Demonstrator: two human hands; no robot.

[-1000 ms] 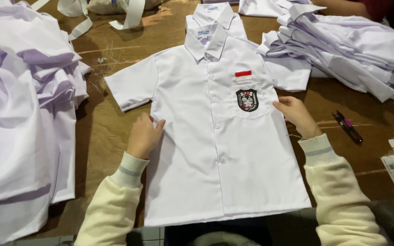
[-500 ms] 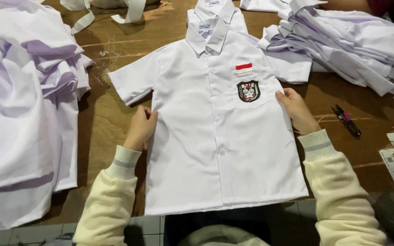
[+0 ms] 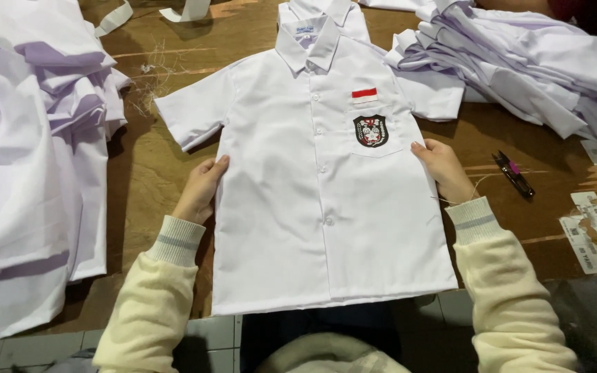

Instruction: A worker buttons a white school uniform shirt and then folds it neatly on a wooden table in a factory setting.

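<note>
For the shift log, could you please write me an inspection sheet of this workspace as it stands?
Surface: brown wooden table, scuffed, with loose threads by the left pile.
Job's things: white short-sleeved shirt lying flat, buttoned, front up, with a red-and-white patch and a dark badge on the chest pocket.
Clutter: shirt piles at left and upper right; another shirt above the collar; white strips; thread snips; paper labels.
Hands: left hand at the shirt's left edge, right hand at its right edge, fingers on the cloth.
Cables: nothing seen.
Surroundings: tiled floor below the table's near edge.
</note>
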